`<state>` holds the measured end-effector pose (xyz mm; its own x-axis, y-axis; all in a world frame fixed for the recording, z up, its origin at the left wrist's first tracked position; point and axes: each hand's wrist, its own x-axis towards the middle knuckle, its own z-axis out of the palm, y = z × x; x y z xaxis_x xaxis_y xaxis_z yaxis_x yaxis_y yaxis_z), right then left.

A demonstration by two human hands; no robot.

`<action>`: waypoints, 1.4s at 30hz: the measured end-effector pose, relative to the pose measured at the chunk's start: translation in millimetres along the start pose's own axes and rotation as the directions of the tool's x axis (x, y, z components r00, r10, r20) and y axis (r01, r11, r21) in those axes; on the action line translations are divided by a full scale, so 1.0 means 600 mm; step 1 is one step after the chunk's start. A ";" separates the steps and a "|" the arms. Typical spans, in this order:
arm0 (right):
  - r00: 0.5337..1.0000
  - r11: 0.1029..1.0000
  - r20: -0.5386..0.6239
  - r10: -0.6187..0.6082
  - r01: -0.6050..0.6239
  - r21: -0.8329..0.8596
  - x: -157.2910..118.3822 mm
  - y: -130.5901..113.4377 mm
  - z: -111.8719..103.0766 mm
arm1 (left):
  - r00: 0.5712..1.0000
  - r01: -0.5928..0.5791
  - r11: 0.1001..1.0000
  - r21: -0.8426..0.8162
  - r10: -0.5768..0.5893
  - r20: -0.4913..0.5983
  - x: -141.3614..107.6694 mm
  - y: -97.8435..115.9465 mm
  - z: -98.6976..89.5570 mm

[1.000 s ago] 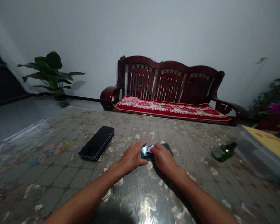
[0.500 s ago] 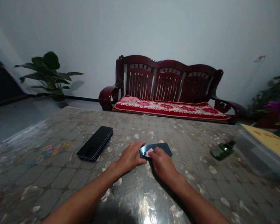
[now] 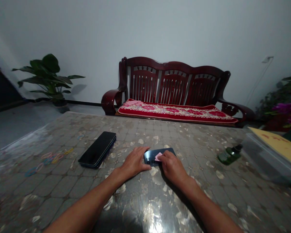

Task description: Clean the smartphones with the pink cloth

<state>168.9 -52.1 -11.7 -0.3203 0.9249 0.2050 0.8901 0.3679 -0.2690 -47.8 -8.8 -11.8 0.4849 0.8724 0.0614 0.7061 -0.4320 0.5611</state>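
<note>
A dark blue-grey phone [image 3: 150,154] lies back side up on the table, with its camera lenses toward the left end. My left hand [image 3: 135,160] grips that end between thumb and fingers, holding it against the table. In my right hand [image 3: 172,166], the fingertips pinch a small pink piece of cloth or paper [image 3: 157,157], pressed on the phone's back near the lenses. The phone's right part is partly covered by my right hand. To the left, a black phone [image 3: 98,149] rests on top of another dark flat thing.
Several coloured rubber bands [image 3: 52,158] are scattered at left on the patterned table [image 3: 145,191]. A green bottle [image 3: 230,155] lies on its side at right, beside a clear plastic box [image 3: 264,161] with yellow card [image 3: 276,142] on it. Behind stands a wooden bench [image 3: 173,81].
My right hand has slid the pink piece slightly rightward across the phone's back. My left hand keeps its grip on the phone's left end. The view has shifted slightly.
</note>
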 end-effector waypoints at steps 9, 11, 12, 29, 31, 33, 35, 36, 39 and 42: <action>0.980 0.985 -0.102 0.169 -0.166 0.037 -0.001 0.040 -0.009 | 0.996 0.083 0.987 0.141 -0.084 -0.001 -0.001 0.013 -0.010; 0.980 0.987 -0.123 0.159 -0.154 0.052 -0.002 0.040 -0.005 | 0.995 0.094 0.985 0.143 -0.095 0.003 0.000 0.014 -0.008; 0.979 0.987 -0.133 0.156 -0.149 0.058 -0.003 0.039 -0.003 | 0.994 0.104 0.984 0.143 -0.106 0.004 0.001 0.014 -0.007; 0.939 0.982 -0.335 0.077 -0.012 0.191 -0.014 0.068 0.027 | 0.985 0.175 0.971 0.161 -0.171 -0.041 0.005 0.031 -0.001; 0.922 0.973 -0.378 0.081 0.009 0.230 -0.013 0.070 0.028 | 0.982 0.187 0.978 0.095 -0.183 -0.047 0.002 0.034 0.000; 0.897 0.961 -0.433 0.089 0.038 0.275 -0.012 0.070 0.026 | 0.980 0.193 0.981 0.007 -0.193 -0.053 -0.002 0.037 0.001; 0.866 0.941 -0.493 0.087 0.091 0.325 -0.010 0.067 0.021 | 0.979 0.184 0.981 -0.059 -0.189 -0.077 -0.006 0.038 0.003; 0.849 0.930 -0.522 0.083 0.121 0.346 -0.008 0.065 0.018 | 0.980 0.172 0.982 -0.080 -0.179 -0.092 -0.007 0.038 0.005; 0.790 0.913 -0.606 0.089 0.179 0.367 -0.006 0.059 0.004 | 0.978 0.134 0.985 -0.111 -0.150 -0.147 -0.008 0.035 0.012; 0.738 0.926 -0.666 0.106 0.171 0.336 -0.004 0.061 -0.011 | 0.970 0.099 0.987 -0.126 -0.124 -0.207 -0.008 0.031 0.020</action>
<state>204.5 -41.5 -15.7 0.0733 0.6576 0.7498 0.6610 0.5309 -0.5303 -30.9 -23.8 -11.4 0.2764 0.9475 0.1609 0.6800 -0.3111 0.6639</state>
